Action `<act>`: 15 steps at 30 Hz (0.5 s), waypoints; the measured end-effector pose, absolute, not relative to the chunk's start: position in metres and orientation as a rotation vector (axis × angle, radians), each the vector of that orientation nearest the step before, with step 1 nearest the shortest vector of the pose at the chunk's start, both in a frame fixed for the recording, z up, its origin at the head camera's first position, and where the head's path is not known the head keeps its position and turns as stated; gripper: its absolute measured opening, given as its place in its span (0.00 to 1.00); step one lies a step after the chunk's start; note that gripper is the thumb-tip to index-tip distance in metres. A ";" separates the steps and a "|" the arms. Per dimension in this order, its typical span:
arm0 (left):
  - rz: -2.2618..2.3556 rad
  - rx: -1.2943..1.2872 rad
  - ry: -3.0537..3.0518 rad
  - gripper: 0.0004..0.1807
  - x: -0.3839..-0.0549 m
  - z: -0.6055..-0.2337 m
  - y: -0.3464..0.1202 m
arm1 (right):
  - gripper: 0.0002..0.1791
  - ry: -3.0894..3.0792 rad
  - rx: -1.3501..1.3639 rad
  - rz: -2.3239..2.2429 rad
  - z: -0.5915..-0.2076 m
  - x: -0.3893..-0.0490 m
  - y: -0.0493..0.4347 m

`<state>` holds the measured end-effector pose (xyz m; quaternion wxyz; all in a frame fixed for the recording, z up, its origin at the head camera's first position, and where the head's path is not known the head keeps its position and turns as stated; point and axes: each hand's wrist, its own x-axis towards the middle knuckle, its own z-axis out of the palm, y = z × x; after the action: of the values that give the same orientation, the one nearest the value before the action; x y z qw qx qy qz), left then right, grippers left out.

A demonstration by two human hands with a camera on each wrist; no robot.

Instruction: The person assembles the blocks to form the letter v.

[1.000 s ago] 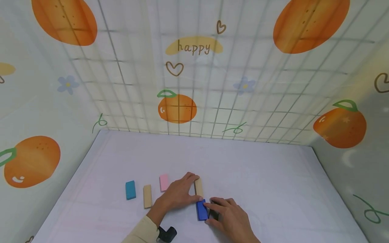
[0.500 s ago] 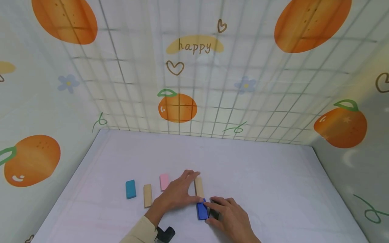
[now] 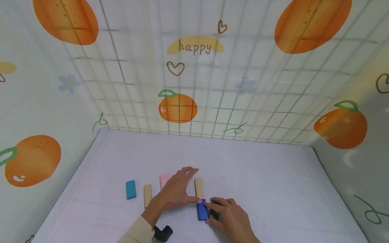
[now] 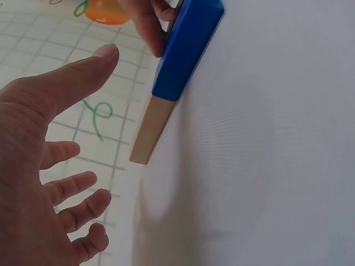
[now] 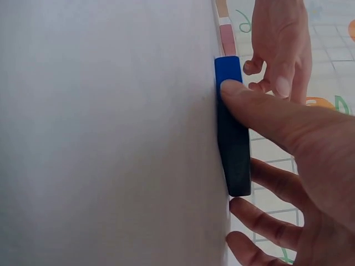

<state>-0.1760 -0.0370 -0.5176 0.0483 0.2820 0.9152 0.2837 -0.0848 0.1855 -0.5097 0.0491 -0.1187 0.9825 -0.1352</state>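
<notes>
A blue block [image 3: 202,212] lies on the white table, its far end against a plain wooden block [image 3: 199,188]. Along the blue block's right side is a dark block [image 5: 237,166], partly covered by my right hand [image 3: 233,218]. That hand pinches the two blocks, index fingertip near their far end and thumb near their near end. My left hand [image 3: 175,189] is spread above and left of the wooden block, fingers raised and apart. From the head, its thumb tip overlaps the blue block's far end; in the left wrist view the thumb [image 4: 83,75] appears apart from it.
Left of the hands lie a teal block [image 3: 131,189], another wooden block [image 3: 147,195] and a pink block [image 3: 163,180], partly hidden by the left hand. A printed cloth with oranges [image 3: 178,108] encloses the back and sides of the table [image 3: 267,179].
My left hand's fingers have lifted away from the far end of the wooden block, and the wrist has shifted slightly left. My right hand and the blocks stay put.
</notes>
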 end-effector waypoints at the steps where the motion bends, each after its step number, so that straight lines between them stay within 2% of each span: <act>1: 0.870 0.861 2.790 0.57 -0.176 -0.517 -0.038 | 0.29 2.988 -0.357 -0.413 -0.510 -0.085 0.185; 15: 0.828 0.833 2.846 0.58 -0.178 -0.512 -0.053 | 0.29 2.983 -0.339 -0.411 -0.510 -0.086 0.185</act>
<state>-0.1778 -0.0528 -0.5125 0.0312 0.2704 0.9239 0.2689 -0.0855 0.1854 -0.5104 0.0559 -0.1117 0.9829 -0.1355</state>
